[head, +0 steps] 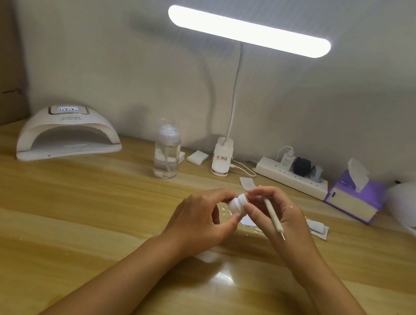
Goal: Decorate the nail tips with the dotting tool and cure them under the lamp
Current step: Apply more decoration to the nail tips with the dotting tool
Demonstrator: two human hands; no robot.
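The table [65, 218] is yellowish wood with a streaky grain, and its glossy coat mirrors the light near the middle. At the far left, the curing lamp [69, 139] is smooth, shiny white plastic. The bottle [166, 157] next to it is clear plastic. The small jar [235, 205] looks like matt white plastic. The dotting tool [274, 218] has a smooth pale handle and a thin tip that looks metallic. On the far right, the power strip [292, 178] is white plastic, and the tissue box [352, 203] is purple card holding soft paper.
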